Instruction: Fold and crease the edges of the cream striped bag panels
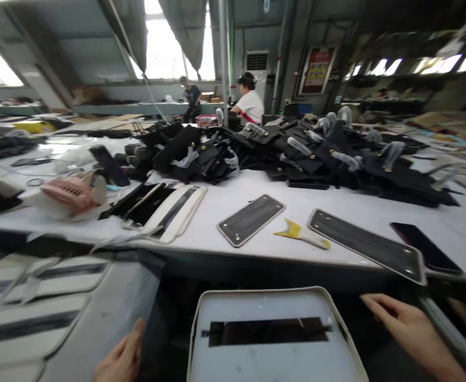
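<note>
A white rounded panel with a dark slot across its middle lies in front of me below the table edge. My left hand sits at the panel's lower left, fingers together and partly cut off by the frame edge, holding nothing that I can see. My right hand is to the right of the panel, fingers stretched out flat and apart, empty. Neither hand clearly touches the panel.
On the white table lie two dark flat plates, a yellow scraper, a phone and a heap of black bags. More white panels are stacked at the left. A pink fan lies at the left. Two people work at the back.
</note>
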{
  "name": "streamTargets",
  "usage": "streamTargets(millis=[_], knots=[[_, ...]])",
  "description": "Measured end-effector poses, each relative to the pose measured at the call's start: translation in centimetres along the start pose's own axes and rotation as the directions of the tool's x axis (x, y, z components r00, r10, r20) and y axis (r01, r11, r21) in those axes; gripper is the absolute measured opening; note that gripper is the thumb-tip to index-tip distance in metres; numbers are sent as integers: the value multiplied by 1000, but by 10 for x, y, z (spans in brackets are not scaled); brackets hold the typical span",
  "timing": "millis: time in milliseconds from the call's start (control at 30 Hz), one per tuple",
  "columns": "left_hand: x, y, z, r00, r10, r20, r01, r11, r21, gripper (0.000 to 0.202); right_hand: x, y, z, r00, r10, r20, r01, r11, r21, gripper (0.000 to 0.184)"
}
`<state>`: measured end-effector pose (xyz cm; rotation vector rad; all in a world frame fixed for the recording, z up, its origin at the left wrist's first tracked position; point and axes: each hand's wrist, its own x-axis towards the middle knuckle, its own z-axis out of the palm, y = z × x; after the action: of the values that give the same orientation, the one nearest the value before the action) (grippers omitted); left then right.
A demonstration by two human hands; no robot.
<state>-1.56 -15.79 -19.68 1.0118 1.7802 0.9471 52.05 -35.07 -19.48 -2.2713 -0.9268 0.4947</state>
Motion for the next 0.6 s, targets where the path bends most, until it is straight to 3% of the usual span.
streamTargets(millis=[133, 200, 300, 367, 433, 533, 600], knots=[[-5, 7, -12, 999, -1, 33, 5, 991, -135, 55, 54, -64, 29, 981, -184, 64, 188, 980, -62, 48], [-3, 8, -17, 999, 46, 20, -44, 992, -120, 50, 73, -103, 51, 929, -344, 137, 356, 932, -71, 44], [9, 10, -24, 986, 163, -22, -161, 985, 55, 42, 89, -163, 91, 751, -603, 268, 634, 773, -39, 37], [20, 17, -24, 965, 260, -27, -247, 942, 227, 38, 92, -203, 119, 624, -712, 323, 762, 646, -48, 34], [37, 31, -17, 913, 407, 22, -388, 850, 356, 32, 90, -243, 147, 512, -779, 363, 849, 522, -77, 29], [72, 61, 2, 746, 641, 182, -636, 603, 482, 34, 82, -300, 188, 363, -820, 443, 927, 367, -81, 19], [101, 83, 16, 653, 700, 290, -720, 452, 527, 42, 75, -334, 216, 298, -816, 494, 950, 304, -72, 18]])
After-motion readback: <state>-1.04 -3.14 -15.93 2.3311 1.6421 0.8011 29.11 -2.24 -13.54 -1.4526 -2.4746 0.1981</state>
